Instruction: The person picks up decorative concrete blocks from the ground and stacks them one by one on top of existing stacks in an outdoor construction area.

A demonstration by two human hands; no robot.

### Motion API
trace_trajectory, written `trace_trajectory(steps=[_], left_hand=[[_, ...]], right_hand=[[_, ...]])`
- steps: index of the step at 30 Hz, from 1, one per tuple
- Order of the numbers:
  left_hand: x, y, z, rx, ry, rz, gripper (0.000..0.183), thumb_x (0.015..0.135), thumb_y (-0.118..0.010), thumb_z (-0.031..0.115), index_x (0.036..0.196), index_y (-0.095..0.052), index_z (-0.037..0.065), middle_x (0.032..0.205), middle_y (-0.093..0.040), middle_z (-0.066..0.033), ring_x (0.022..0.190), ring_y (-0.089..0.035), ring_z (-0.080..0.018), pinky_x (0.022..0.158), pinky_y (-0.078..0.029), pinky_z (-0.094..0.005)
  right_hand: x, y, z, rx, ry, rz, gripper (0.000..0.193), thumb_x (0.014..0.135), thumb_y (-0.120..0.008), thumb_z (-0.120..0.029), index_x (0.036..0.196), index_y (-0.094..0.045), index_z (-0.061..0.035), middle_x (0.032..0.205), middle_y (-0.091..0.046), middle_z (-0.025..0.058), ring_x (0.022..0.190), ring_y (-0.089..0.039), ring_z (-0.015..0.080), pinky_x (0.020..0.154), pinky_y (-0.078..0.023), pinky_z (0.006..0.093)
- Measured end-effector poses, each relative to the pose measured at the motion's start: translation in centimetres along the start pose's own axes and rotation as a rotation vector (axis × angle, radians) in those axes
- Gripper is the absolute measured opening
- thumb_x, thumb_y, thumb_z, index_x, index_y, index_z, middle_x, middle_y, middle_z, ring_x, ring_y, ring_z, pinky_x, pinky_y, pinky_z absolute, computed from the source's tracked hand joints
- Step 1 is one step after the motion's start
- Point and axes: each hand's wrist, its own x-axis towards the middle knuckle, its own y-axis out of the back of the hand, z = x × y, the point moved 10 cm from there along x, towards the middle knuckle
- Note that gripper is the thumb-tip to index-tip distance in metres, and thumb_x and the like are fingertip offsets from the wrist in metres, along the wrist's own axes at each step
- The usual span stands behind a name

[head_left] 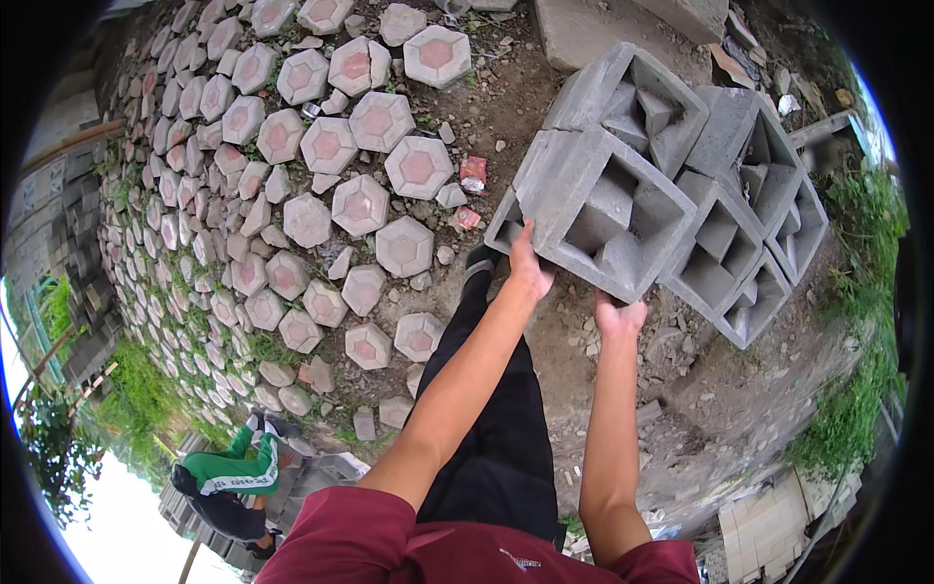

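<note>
Both my hands are on a grey concrete ventilation block (623, 209) with a square hollow face and angled inner fins. My left hand (529, 269) grips its lower left side, fingertips along the edge. From below, my right hand (620, 315) holds the bottom corner, and its fingers are mostly hidden under the block. Behind and to the right, several similar blocks (718, 243) are stacked at angles, some touching one another. Another block (654, 102) sits just beyond the held one. Whether the held block is fully off the pile, I cannot tell.
Hexagonal paving stones (419, 166) with reddish centres cover the ground to the left. Red wrappers (473, 173) lie near the blocks. A concrete slab (613, 39) is at the far side. At the lower left, another person (229, 487) bends near grey blocks. Grass (846, 409) grows at right.
</note>
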Motion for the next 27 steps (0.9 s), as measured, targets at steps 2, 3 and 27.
trace_trajectory(steps=[2, 3, 27], left_hand=[[0.0, -0.1, 0.0, -0.014, 0.003, -0.01, 0.044, 0.095, -0.042, 0.039, 0.125, -0.05, 0.008, 0.121, -0.056, -0.0106, 0.111, -0.05, -0.0281, 0.1, -0.035, -0.0454], [0.1, -0.2, -0.1, -0.016, 0.005, -0.005, 0.044, 0.095, -0.042, 0.039, 0.125, -0.05, 0.008, 0.121, -0.056, -0.0106, 0.111, -0.05, -0.0281, 0.1, -0.035, -0.0454], [-0.3, -0.7, 0.4, 0.066, -0.024, -0.092, 0.047, 0.094, -0.042, 0.041, 0.128, -0.047, 0.009, 0.126, -0.053, -0.0093, 0.116, -0.047, -0.0261, 0.101, -0.034, -0.0434]], right_hand=[[0.3, 0.3, -0.2, -0.035, 0.026, -0.007, 0.041, 0.097, -0.029, -0.023, 0.129, -0.048, -0.0059, 0.131, -0.051, 0.0142, 0.118, -0.05, 0.034, 0.1, -0.041, 0.051], [0.6, 0.6, -0.4, -0.037, 0.026, -0.002, 0.041, 0.097, -0.029, -0.023, 0.129, -0.048, -0.0059, 0.131, -0.051, 0.0142, 0.118, -0.05, 0.034, 0.1, -0.041, 0.051], [0.2, -0.4, 0.0, -0.059, 0.052, -0.023, 0.042, 0.096, -0.03, -0.024, 0.13, -0.047, -0.0069, 0.132, -0.05, 0.0135, 0.119, -0.049, 0.0325, 0.101, -0.04, 0.0504]])
